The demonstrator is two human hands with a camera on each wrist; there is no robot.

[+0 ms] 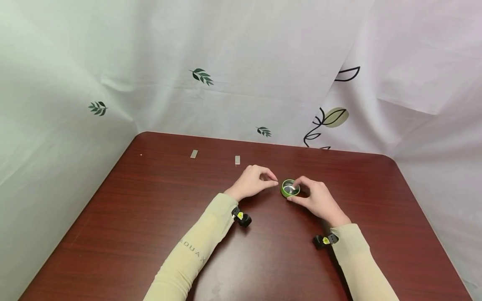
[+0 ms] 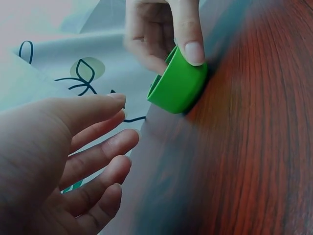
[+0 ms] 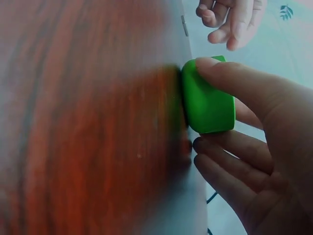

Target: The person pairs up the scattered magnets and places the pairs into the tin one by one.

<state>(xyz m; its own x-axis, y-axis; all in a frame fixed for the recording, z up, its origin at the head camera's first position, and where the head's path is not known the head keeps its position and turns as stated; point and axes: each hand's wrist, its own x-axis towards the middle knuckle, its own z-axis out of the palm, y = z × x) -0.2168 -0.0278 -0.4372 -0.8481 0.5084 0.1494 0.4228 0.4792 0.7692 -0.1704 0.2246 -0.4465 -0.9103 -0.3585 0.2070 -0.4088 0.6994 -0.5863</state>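
Observation:
A small round green cup [image 1: 284, 193] with a shiny, silvery inside stands on the table; what lies in it is too small to make out. My right hand [image 1: 317, 198] pinches its near right side, with the thumb on the outer wall and the index finger over the rim into the opening. In the right wrist view the thumb presses the cup's green wall [image 3: 210, 105]. Just left of the cup, my left hand [image 1: 251, 182] hovers apart from it. The left wrist view shows that hand's fingers [image 2: 100, 154] loosely bent, with nothing between them.
Two small grey rectangular plates, one farther left [image 1: 193, 154] and one nearer the middle [image 1: 237, 160], lie toward the back of the reddish-brown table [image 1: 150, 217]. White curtains with leaf prints [image 1: 226, 100] hang behind and beside it.

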